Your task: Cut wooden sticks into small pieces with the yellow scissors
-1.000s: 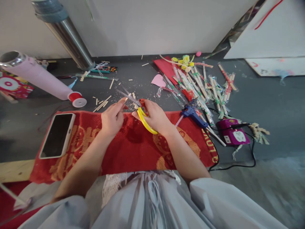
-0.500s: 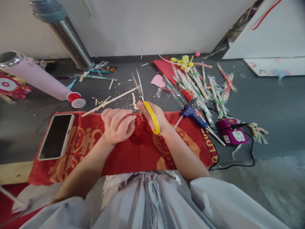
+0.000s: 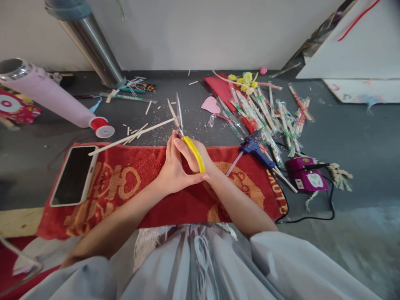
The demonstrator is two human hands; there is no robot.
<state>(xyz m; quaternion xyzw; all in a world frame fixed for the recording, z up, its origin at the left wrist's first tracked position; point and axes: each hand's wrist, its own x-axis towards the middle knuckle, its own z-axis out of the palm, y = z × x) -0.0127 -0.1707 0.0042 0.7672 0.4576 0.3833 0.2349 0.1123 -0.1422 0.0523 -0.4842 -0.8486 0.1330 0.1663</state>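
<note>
So from the head cam: there's a scatter of short pale wooden offcuts and crumbs on the grey tabletop, so I'd call some snipping done, but the long thin pale wooden stick is one uncut length, so that cut looks left to do. It sits left of centre, slanting from low left over the white-cased phone up to the right, tip at the parted blades of the yellow-handled metal scissors; can't tell if it's properly between them. Scissors point away from the person, slightly left. Right hand is curled round the handles; left hand is half open, cupped against it, thumb stretched out, its grip unclear.
</note>
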